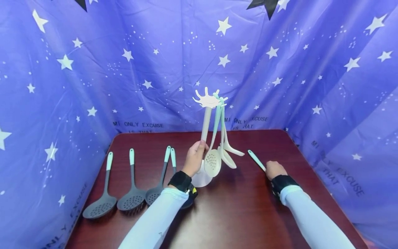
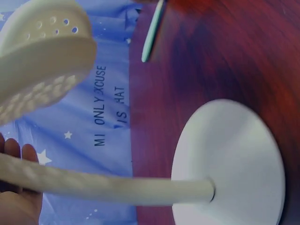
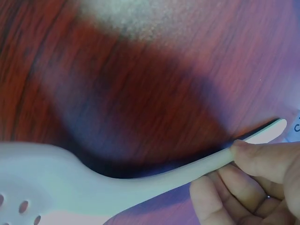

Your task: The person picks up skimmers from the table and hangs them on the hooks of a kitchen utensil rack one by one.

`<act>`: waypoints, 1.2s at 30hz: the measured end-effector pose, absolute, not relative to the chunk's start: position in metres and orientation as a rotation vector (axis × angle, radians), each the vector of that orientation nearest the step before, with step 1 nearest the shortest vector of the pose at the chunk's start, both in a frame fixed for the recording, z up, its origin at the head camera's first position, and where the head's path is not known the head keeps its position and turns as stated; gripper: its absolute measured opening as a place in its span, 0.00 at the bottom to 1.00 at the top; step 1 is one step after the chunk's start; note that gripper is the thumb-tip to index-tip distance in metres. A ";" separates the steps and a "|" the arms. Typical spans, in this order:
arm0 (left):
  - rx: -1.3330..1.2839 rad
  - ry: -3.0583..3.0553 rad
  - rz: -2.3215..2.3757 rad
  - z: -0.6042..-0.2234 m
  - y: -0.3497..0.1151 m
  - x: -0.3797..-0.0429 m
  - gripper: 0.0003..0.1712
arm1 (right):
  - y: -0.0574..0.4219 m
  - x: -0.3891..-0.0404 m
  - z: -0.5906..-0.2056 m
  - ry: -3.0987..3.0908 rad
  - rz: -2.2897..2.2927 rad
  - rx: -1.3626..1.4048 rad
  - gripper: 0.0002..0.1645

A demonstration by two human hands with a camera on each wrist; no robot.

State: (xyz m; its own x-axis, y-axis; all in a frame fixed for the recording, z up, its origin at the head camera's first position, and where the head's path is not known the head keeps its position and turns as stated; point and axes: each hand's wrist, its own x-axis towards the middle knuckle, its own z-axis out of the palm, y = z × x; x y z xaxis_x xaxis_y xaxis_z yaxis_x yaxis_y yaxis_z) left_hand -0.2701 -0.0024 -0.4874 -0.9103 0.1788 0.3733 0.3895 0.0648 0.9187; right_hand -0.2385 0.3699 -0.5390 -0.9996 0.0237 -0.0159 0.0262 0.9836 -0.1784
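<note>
My left hand (image 1: 195, 157) grips the pole of a white utensil stand (image 1: 205, 124), which leans slightly; whether its round base (image 2: 234, 154) is flat on the table I cannot tell. From the stand's right-hand hooks hang a white skimmer (image 1: 212, 162), a white spoon (image 1: 228, 159) and another white utensil (image 1: 233, 149), with mint handles visible. On the right, my right hand (image 1: 275, 169) pinches a mint-handled white utensil with round holes (image 3: 51, 173) by its handle, thumb on top and fingers beneath. Its full head shape is cut off in the right wrist view and hidden in the head view.
Several dark grey utensils with mint handles lie at the left, including a perforated skimmer (image 1: 101, 206) and another skimmer (image 1: 132, 199); my left forearm partly covers some. The dark red table (image 1: 242, 214) meets a blue star-patterned curtain (image 1: 174, 69) behind and at both sides.
</note>
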 end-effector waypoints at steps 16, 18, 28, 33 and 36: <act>-0.839 -2.212 -1.968 -0.438 -0.031 -0.276 0.27 | 0.353 -0.237 -0.536 3.166 -0.155 0.037 0.10; -0.862 -2.244 -1.953 -0.433 -0.033 -0.275 0.27 | 0.352 -0.237 -0.538 3.172 -0.150 0.034 0.10; -0.858 -2.426 -1.760 -0.427 -0.035 -0.271 0.19 | 0.343 -0.228 -0.543 3.204 -0.064 0.025 0.13; -0.798 -2.399 -1.747 -0.428 -0.033 -0.271 0.16 | 0.338 -0.227 -0.543 3.215 -0.061 0.042 0.13; -0.783 -2.377 -1.719 -0.428 -0.033 -0.272 0.15 | 0.336 -0.226 -0.544 3.228 -0.059 0.053 0.13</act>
State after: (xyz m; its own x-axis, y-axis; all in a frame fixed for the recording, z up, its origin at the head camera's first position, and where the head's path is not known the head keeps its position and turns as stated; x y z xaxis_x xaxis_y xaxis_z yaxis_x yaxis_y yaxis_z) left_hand -0.2716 -0.0330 -0.4283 -0.8617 0.3429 0.3740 0.4626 0.2279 0.8568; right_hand -0.2258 0.3355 -0.5437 -0.9956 0.0346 0.0871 0.0314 0.9988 -0.0381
